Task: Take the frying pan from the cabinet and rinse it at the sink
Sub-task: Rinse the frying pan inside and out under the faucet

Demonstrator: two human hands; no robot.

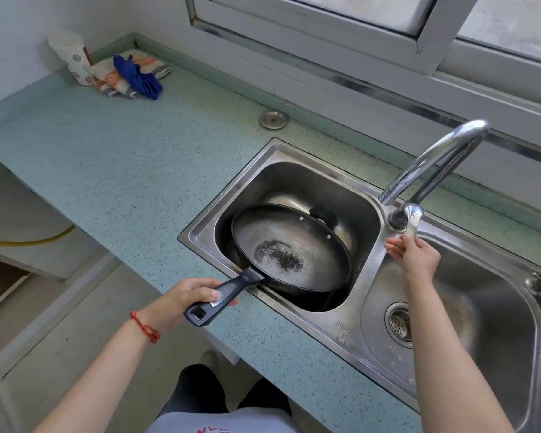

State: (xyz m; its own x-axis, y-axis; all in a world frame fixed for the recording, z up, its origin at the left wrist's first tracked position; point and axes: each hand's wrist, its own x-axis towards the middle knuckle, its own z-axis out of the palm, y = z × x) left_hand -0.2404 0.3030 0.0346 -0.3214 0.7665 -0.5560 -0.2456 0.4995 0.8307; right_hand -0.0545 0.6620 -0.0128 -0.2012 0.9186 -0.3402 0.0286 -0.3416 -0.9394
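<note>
Far to the left of the sink, at the back corner of the green speckled surface, a white paper cup stands upright. Just beside it lie a striped cloth and a crumpled blue cloth on top of it. Nearer to the sink, behind its left basin, a round metal cap sits flat in the surface.

The left hand, with a red string around the wrist, grips the black handle of the frying pan with curled fingers. The pan is tilted over the left basin of the sink, its handle reaching out over the front edge. The inside of the pan looks wet, with a dark rough patch in the middle. Under the pan, in the same basin, lies another metal pot or lid; I cannot tell which.

The tap stands on the divider between the two basins. The right hand holds the tap lever from below, fingers curled around it. No water stream is visible. The right basin has a round drain strainer.
</note>
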